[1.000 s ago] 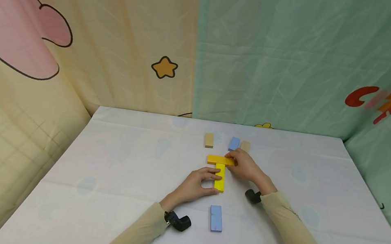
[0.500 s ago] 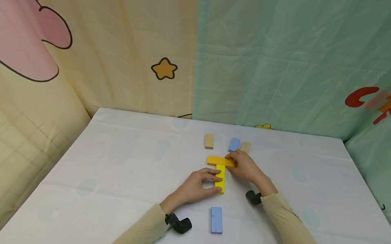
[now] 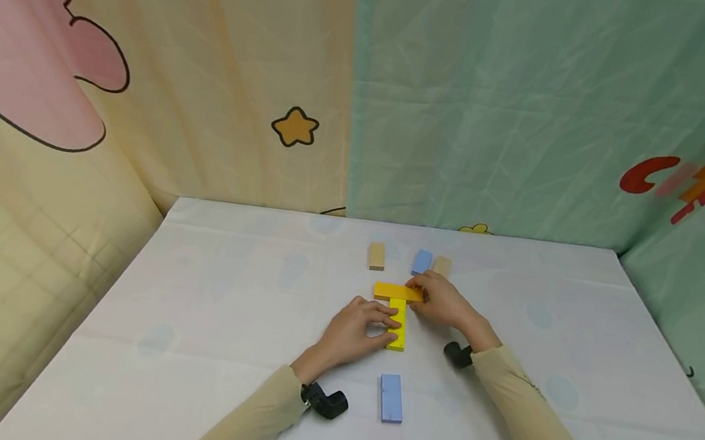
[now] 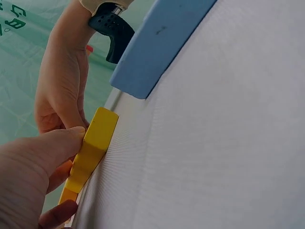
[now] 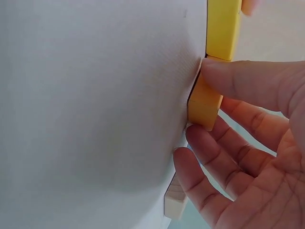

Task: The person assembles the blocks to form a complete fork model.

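Yellow block [image 3: 403,316] accompanies one orange block [image 3: 393,291], two blue blocks [image 3: 392,399], two tan blocks [image 3: 377,256]

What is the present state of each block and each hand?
Orange block: flat, crosswise.
Yellow block: flat, one end against the orange block.
Near blue block: flat, apart.
Left tan block: flat, apart.
Right tan block: flat, partly hidden.
Far blue block: flat, beside right tan block.
Left hand: touching yellow block.
Right hand: pinching orange block.

On the white table [image 3: 217,284]: yellow block [image 4: 94,148], orange block [image 3: 391,291] touching its twelve o'clock end, blue blocks [image 3: 391,398] at six and one, tan blocks [image 3: 377,256] at eleven and one.
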Available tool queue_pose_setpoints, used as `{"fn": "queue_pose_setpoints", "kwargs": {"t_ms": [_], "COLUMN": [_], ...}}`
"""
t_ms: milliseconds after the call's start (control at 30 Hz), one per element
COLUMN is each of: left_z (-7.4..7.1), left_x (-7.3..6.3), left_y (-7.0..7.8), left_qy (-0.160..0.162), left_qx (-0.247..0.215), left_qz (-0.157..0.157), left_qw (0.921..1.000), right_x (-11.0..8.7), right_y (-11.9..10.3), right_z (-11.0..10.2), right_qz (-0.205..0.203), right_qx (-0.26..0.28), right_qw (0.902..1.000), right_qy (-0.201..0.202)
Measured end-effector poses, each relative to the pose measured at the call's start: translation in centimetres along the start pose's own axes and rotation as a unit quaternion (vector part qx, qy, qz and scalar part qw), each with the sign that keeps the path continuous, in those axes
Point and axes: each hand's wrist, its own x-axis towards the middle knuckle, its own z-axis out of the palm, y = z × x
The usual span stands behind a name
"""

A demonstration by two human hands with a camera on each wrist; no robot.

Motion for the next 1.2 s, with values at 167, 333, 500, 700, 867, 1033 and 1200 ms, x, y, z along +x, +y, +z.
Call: {"fn": "queue_pose_setpoints", "kwargs": {"t_ms": [167,333,500,700,867,1033,1200], "left_z": [0.1,0.3,0.4,0.4,0.6,0.7,0.6], "left_x": [0.1,0.1,0.1,0.1,0.1,0.1,0.1], "left_y": [-0.3,-0.4,-0.4,-0.5,-0.5,-0.6,-0.7], "left_qy": [0.005,0.011,0.01,0.014,0.013,0.018,0.027], "left_qx": [-0.039,-0.059,-0.061,-0.056,-0.054,-0.055,-0.052], "left_qz": [0.002,0.004,0.004,0.002,-0.001,0.003,0.012], "left_qw": [0.9992,0.9982,0.9981,0.9983,0.9985,0.9984,0.9982], "right_x": [-0.1,-0.6,-1.9,-4.2,-6.8,-8.7,-10.2], "right_y": [0.0,0.1,-0.2,-1.3,-2.3,-3.4,-4.3], "right_z": [-0.1,0.0,-0.4,-0.6,-0.1,0.8,1.5], "right_qz": [0.005,-0.006,-0.007,-0.03,-0.092,-0.171,-0.225], "right_qx": [0.008,0.01,0.008,0.001,0.013,0.002,-0.009], "right_qw": [0.9999,0.9999,0.9997,0.9961,0.9913,0.9822,0.9732], "right_qy": [-0.006,-0.002,0.023,0.082,0.093,0.077,0.045]}}
